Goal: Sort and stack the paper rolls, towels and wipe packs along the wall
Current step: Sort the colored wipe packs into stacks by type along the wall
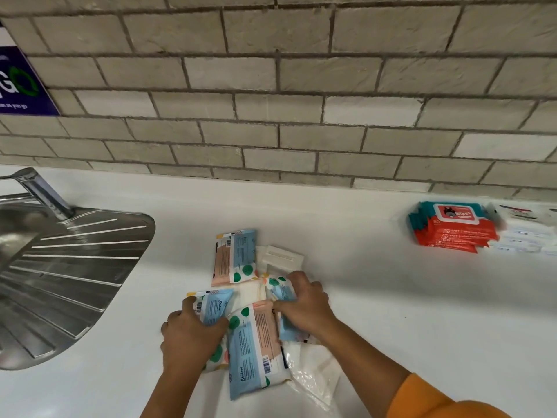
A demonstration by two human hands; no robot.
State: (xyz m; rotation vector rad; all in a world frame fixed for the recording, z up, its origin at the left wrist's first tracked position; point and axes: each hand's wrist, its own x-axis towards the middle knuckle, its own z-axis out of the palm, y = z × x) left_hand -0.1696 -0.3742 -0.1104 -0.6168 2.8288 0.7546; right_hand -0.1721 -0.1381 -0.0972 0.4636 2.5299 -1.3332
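Several blue, pink and green-spotted wipe packs lie in a loose cluster on the white counter (376,297). My left hand (188,333) grips the left pack (215,306) of the cluster. My right hand (304,306) is closed on the right pack (281,292). A long pack (254,351) lies between my wrists, and another pack (235,257) lies beyond, nearer the wall. A clear plastic bag (313,375) sits under the cluster. A stack of red and teal wipe packs (455,226) stands against the wall at the right.
A steel sink drainer (69,273) and tap (45,194) fill the left side. White packs (524,230) lie right of the red stack. A flat white pack (283,257) lies behind my right hand. The brick wall (271,101) runs along the back.
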